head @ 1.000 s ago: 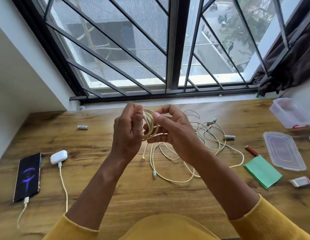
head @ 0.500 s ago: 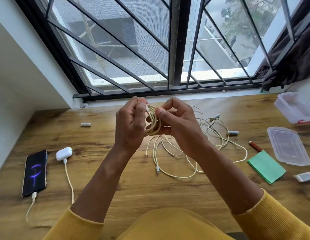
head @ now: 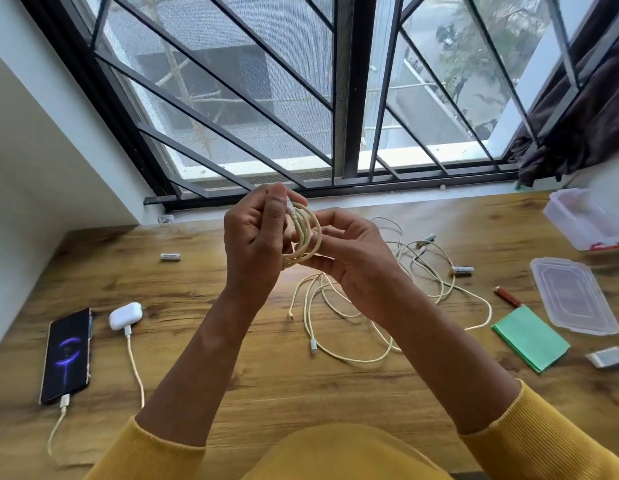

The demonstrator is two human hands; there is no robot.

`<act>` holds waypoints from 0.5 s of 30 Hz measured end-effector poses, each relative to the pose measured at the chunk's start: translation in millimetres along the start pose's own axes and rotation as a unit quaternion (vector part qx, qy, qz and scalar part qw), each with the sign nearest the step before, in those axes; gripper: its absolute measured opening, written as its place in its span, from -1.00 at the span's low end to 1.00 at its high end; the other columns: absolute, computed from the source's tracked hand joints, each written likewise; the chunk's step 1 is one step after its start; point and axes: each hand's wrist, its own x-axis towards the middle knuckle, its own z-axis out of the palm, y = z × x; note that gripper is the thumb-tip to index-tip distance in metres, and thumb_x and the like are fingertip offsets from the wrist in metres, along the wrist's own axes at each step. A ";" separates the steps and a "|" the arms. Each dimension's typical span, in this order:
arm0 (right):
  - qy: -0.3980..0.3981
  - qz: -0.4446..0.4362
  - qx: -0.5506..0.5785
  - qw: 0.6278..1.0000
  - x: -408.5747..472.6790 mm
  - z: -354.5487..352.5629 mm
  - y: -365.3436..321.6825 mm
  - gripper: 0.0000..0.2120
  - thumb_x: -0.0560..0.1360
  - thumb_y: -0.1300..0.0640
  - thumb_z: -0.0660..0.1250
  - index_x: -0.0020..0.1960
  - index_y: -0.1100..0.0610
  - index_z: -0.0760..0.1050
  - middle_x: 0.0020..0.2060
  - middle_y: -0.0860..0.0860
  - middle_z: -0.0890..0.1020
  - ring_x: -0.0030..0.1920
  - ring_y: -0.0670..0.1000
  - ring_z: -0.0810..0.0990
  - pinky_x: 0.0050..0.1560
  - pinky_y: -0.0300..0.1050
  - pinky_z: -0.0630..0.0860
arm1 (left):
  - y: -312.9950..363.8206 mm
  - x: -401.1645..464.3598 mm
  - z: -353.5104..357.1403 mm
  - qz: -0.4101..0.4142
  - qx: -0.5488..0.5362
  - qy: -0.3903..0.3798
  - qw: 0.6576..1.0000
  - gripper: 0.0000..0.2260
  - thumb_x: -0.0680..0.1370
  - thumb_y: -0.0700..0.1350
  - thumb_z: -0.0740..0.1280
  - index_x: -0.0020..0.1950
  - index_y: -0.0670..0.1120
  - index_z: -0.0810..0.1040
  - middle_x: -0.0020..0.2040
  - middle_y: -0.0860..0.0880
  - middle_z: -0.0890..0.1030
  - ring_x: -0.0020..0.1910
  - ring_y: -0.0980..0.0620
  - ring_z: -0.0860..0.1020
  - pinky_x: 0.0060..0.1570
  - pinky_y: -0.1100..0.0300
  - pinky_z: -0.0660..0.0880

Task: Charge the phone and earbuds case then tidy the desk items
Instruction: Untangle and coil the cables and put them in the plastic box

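Two-handedly pinching cable coil (head: 302,237) at frame centre: left hand (head: 254,245) nipping its plug end, right hand (head: 349,258) curling round loops. Lying lower left, plugged in: phone (head: 67,355), earbuds case (head: 125,315).

Home desk by a barred window, upper floor.
Wood-grain surface (head: 301,393) set against a window (head: 346,98) with black bars; dark curtain (head: 585,119) at right; phone (head: 67,355) and earbuds case (head: 125,315) plugged in; loose cables (head: 353,327), batteries, plastic box (head: 578,220).
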 end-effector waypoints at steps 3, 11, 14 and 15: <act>-0.009 0.000 -0.013 1.000 1.6 -2.4 3.6 -0.87 0.48 0.24 0.51 0.03 0.17 0.69 -0.09 0.16 0.69 -0.05 0.11 0.63 0.07 0.04 0.56 | -1.2 -0.8 2.4 -0.009 0.018 0.009 1.000 -0.68 0.76 -0.12 0.18 -0.05 -0.19 0.63 -0.31 -0.08 0.64 -0.37 -0.10 0.62 -0.37 0.00 0.55; -0.059 0.062 0.049 0.995 -6.5 -6.0 -4.9 -0.79 0.58 0.14 0.29 0.08 0.24 0.62 -0.07 0.12 0.68 -0.05 0.01 0.66 0.00 -0.08 0.51 | -7.3 -5.0 -3.0 0.035 0.143 0.048 0.988 -0.66 0.74 -0.06 0.21 -0.14 -0.21 0.57 -0.35 -0.12 0.55 -0.39 -0.06 0.50 -0.38 -0.06 0.43; -0.048 0.055 0.031 0.997 -5.8 -2.9 -2.8 -0.76 0.58 0.11 0.36 0.15 0.26 0.59 -0.08 0.13 0.66 -0.05 0.05 0.65 0.00 -0.09 0.54 | -6.5 -8.3 -2.1 0.056 0.193 0.061 0.978 -0.69 0.75 -0.04 0.22 -0.10 -0.15 0.58 -0.34 -0.03 0.57 -0.37 0.01 0.53 -0.38 0.01 0.44; -0.040 0.054 0.033 0.997 -5.4 -1.2 -2.8 -0.74 0.57 0.11 0.37 0.16 0.26 0.59 -0.09 0.14 0.66 -0.06 0.06 0.64 -0.01 -0.09 0.54 | -7.2 -8.7 -2.2 0.059 0.205 0.065 0.975 -0.68 0.75 -0.02 0.22 -0.10 -0.14 0.58 -0.34 -0.01 0.57 -0.37 0.02 0.55 -0.38 0.01 0.46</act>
